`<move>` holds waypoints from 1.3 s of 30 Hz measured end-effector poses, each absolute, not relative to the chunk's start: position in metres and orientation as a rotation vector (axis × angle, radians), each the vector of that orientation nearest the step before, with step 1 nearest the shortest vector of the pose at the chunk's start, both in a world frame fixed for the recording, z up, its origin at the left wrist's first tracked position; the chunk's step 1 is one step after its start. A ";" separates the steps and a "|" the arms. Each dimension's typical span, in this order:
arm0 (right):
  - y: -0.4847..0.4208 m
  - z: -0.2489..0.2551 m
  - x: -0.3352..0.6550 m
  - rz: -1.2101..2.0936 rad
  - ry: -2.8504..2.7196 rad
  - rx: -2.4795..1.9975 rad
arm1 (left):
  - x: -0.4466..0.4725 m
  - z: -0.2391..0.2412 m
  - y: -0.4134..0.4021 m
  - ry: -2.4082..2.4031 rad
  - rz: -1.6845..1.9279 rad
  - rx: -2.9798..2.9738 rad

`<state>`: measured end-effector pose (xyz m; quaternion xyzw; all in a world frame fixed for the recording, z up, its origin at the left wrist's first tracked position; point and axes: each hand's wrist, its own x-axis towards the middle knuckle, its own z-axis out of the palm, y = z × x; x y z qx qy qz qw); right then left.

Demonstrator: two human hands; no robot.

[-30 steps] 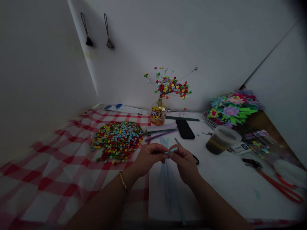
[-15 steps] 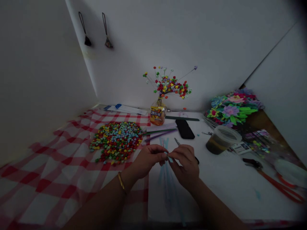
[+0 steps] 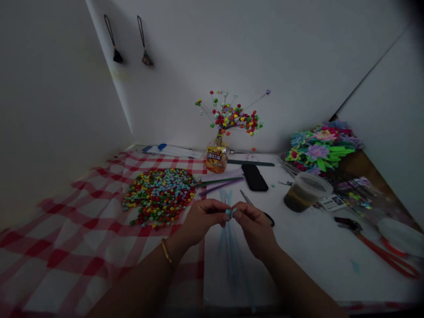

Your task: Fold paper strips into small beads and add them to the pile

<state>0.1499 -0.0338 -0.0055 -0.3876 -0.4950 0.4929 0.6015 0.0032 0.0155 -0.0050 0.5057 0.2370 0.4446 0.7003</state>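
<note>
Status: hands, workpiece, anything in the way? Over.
Left hand and right hand both pinching the blue paper strip. Strip off the table. Scissors just behind right hand; star pile to the left, apart.

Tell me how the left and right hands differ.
The left hand wears a gold bangle at its wrist; the right hand has a bare wrist. The left hand sits at the checked cloth's edge, the right hand over the white surface. Both pinch the pale blue strip.

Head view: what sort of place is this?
Probably a home craft table: a heap of tiny coloured pieces on a checked cloth, a bottle of stems tipped with such pieces, a bunch of handmade flowers. Left hand and right hand pinch a pale blue strip.
</note>
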 end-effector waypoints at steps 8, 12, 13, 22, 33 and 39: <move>-0.032 -0.001 0.149 1.275 -0.962 -0.968 | 0.004 0.002 0.011 0.614 1.033 1.151; -0.031 -0.001 0.150 1.273 -0.975 -0.982 | 0.004 0.002 0.011 0.631 1.034 1.168; -0.031 -0.001 0.150 1.269 -0.977 -0.982 | 0.004 0.002 0.011 0.634 1.034 1.172; -0.032 -0.001 0.151 1.268 -1.054 -0.927 | 0.003 -0.001 0.012 0.629 1.031 1.228; -0.030 0.001 0.150 1.247 -1.006 -1.011 | 0.003 0.002 0.011 0.622 1.032 1.221; -0.030 0.001 0.153 1.223 -1.077 -1.052 | 0.003 0.001 0.012 0.635 1.001 1.264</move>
